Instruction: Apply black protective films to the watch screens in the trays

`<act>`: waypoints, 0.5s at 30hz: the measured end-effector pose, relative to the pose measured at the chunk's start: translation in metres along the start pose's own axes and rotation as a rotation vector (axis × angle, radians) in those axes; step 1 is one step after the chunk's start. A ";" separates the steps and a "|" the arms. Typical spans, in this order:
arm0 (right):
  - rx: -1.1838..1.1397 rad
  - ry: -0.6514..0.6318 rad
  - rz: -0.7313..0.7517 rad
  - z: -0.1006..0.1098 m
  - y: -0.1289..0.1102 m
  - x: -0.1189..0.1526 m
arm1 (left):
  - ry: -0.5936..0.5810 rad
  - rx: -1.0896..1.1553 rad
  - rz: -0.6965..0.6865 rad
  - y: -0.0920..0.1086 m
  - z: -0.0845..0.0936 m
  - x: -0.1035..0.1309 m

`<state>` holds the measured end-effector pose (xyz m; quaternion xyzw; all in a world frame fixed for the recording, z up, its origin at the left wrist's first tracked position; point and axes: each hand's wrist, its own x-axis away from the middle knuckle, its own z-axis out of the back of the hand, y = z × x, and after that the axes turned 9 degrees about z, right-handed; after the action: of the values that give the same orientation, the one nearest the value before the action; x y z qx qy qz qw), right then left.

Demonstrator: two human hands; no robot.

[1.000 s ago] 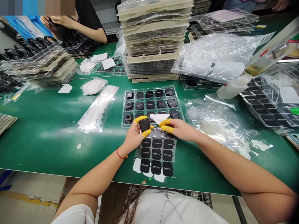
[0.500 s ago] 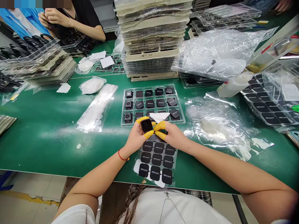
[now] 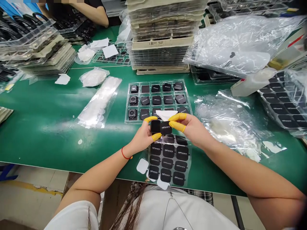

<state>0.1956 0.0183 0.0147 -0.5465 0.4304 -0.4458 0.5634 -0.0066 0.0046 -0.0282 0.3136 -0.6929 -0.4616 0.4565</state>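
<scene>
My left hand (image 3: 141, 135), with yellow finger cots, pinches a black square smartwatch body (image 3: 155, 126) between thumb and finger, its dark glossy face toward me. Against its right edge is a black square film labelled HiFuture (image 3: 166, 128), pinched at its right corner by my right hand (image 3: 195, 129), which wears yellow cots too. Below both hands lies a clear sheet with rows of the same black HiFuture films (image 3: 167, 163). Just beyond the fingers a folded white cloth or paper (image 3: 165, 114) rests on the front of a clear compartment tray (image 3: 126, 110) of watch bodies, several under HiFuture films.
Tall stacks of trays (image 3: 160, 57) stand at the back and left. Plastic bags (image 3: 230, 124) and a white bottle (image 3: 251, 83) are on the right. A strip of clear round stickers (image 3: 100, 102) lies left. A co-worker's arm (image 3: 88, 12) shows at the back left.
My right hand has moved right and now holds a HiFuture film that shows flat beside the watch. Before, its fingertips met the left hand's. The camera view has shifted slightly.
</scene>
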 end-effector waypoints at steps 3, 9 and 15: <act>-0.067 0.001 -0.077 0.000 0.000 -0.004 | -0.093 -0.053 0.024 -0.001 -0.004 0.006; -0.075 -0.081 -0.153 -0.015 0.003 0.005 | -0.036 -0.173 -0.079 -0.005 -0.007 0.008; -0.109 -0.068 -0.151 -0.018 0.006 0.006 | -0.033 -0.212 -0.086 -0.004 -0.007 0.008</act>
<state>0.1800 0.0086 0.0080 -0.6220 0.3920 -0.4441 0.5120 -0.0034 -0.0062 -0.0284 0.2854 -0.6334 -0.5565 0.4556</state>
